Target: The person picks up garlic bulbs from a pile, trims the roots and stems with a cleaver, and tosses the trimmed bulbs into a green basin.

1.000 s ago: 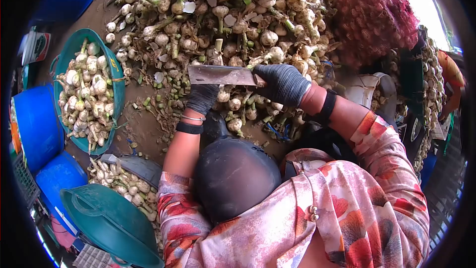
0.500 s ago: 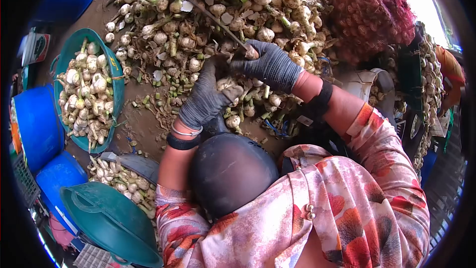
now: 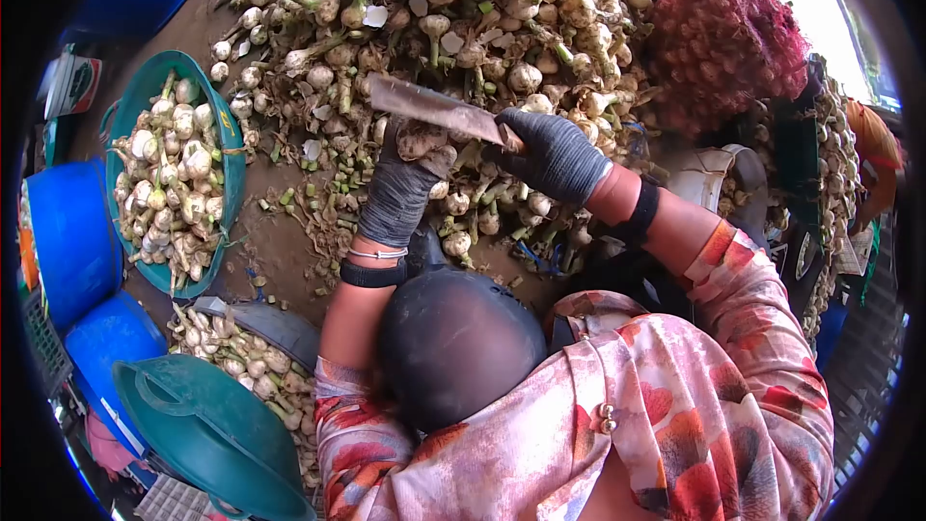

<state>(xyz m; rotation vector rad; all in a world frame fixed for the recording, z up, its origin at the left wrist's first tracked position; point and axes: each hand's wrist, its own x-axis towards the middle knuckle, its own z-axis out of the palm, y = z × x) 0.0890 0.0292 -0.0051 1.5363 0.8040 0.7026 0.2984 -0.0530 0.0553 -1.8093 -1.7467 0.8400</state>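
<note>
In a grey glove, my right hand (image 3: 558,156) is wrapped round the handle of a knife (image 3: 436,110). Its broad, dirty blade points left, close over my left hand (image 3: 397,195). That hand, gloved too, grips garlic bulbs (image 3: 422,143) with brown, soiled skins, just below the blade. Part of the bulbs is hidden by the fingers and the knife. Beyond both hands rises a large heap of garlic (image 3: 526,77) with stems on. Cut green stem pieces (image 3: 333,178) and dry leaves lie on the ground left of my hands.
A green tub (image 3: 231,135) full of trimmed garlic stands at the left, beside blue barrels (image 3: 72,241). Nearer is an empty green basin (image 3: 207,429) by more garlic (image 3: 256,367). A red mesh sack (image 3: 723,48) sits back right. Another person's arm (image 3: 873,159) shows far right.
The knife has turned from edge-on to show its flat blade and now lies over the bulbs. My left hand has risen slightly and turned; my right hand has shifted a little right and down.
</note>
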